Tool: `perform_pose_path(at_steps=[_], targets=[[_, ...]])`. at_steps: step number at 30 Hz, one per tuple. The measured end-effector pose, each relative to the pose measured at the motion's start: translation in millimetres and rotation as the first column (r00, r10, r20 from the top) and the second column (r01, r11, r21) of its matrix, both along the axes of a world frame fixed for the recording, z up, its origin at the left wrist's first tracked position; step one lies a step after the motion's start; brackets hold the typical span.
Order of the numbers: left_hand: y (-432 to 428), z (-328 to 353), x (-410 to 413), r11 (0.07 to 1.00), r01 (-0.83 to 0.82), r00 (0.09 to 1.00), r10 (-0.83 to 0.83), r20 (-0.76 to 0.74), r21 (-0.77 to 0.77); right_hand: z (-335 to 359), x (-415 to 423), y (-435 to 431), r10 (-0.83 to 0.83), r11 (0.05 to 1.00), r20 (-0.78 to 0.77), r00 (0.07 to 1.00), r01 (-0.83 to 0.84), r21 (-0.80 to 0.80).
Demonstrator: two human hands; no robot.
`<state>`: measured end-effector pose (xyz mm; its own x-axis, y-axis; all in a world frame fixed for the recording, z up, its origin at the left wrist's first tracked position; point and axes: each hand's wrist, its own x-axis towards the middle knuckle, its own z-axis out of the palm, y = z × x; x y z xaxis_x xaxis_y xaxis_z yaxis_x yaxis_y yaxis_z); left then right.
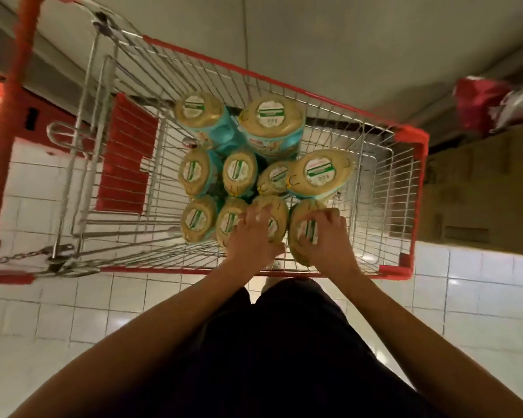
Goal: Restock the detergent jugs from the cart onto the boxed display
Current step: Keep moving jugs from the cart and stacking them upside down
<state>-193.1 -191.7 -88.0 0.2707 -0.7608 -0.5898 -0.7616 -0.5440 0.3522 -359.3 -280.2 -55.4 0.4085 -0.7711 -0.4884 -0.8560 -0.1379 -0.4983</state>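
At the bottom of the frame, dark clothing fills the centre and hides the floor beneath it, and both bare forearms are cut off by the lower edge. Motion blur softens everything, so the print on the labels cannot be read.

Just above, the left hand lies over the third jug of the near row, fingers spread and bent across its tan cap with the thumb on the near edge, clasping it. The right hand covers the fourth jug beside it, fingers curled over the round white-and-green label, gripping the cap. The handles under both palms are hidden.

The teal plastic detergent jugs with tan caps stand packed upright in the silver wire shopping cart with red plastic trim, about ten in three rows, at centre frame. The cart's near rim lies between the person and the jugs. A red slatted seat flap stands to their left. White floor tiles surround the cart.

At the right edge are brown cardboard boxes, dim and indistinct. Above them lies a blurred red-and-white package.
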Motion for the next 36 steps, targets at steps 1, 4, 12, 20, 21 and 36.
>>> perform_pose_path(at_steps=[1, 4, 12, 20, 21, 36], targets=[[-5, -7, 3, 0.997, 0.067, 0.997, -0.068, 0.024, 0.024, -6, 1, 6, -0.04, 0.999, -0.047, 0.998, 0.039, -0.023], [-15, -25, 5, 0.975, 0.216, 0.974, -0.219, 0.06, 0.048, -26, 6, 25, -0.151, 0.987, -0.126, 0.981, 0.156, 0.027], [-10, -54, 8, 0.981, 0.192, 0.981, -0.192, 0.004, 0.004, -65, 35, 31, -0.224, 0.973, -0.334, 0.916, 0.231, -0.018], [-5, -61, 7, 0.984, -0.139, 0.989, 0.133, -0.056, -0.11, -69, 35, 27, -0.47, 0.88, -0.243, 0.849, 0.471, -0.057], [-5, -60, 5, 0.984, -0.15, 0.988, 0.146, -0.05, -0.097, -69, 34, 26, -0.466, 0.882, -0.246, 0.85, 0.467, -0.058], [-9, -33, 25, 0.995, -0.103, 0.986, 0.104, -0.128, 0.015, -49, 30, 20, -0.426, 0.897, -0.228, 0.875, 0.442, 0.017]])
